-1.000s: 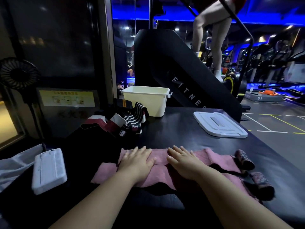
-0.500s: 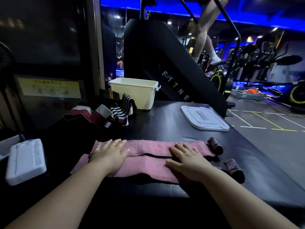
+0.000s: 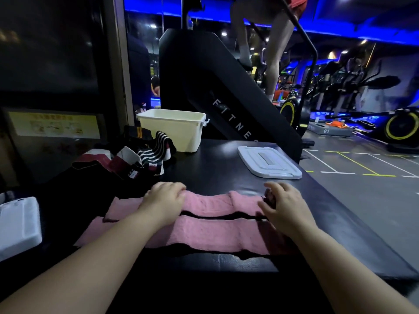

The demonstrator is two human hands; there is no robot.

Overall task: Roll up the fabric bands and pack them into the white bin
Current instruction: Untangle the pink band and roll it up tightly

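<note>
A pink fabric band [image 3: 213,232] lies spread flat across the black table in two long strips, one behind the other. My left hand [image 3: 164,198] rests on the far strip, fingers curled over its back edge. My right hand [image 3: 284,203] lies on the band's right end, fingers curved down beside a small dark rolled band [image 3: 269,197]. The white bin [image 3: 172,130] stands empty-looking at the table's far side, rim up. A heap of striped black, white and maroon bands [image 3: 140,159] lies left of the bin.
The bin's white lid [image 3: 268,160] lies flat at the table's right edge. A white slab-like object [image 3: 18,225] sits at the near left. Behind the table rises a black stair machine [image 3: 217,91] with a person's legs on it. Gym floor lies to the right.
My hands have slid apart along the pink band, the left toward its back edge and the right onto its right end. The band now lies as two straighter strips. The view shifted.
</note>
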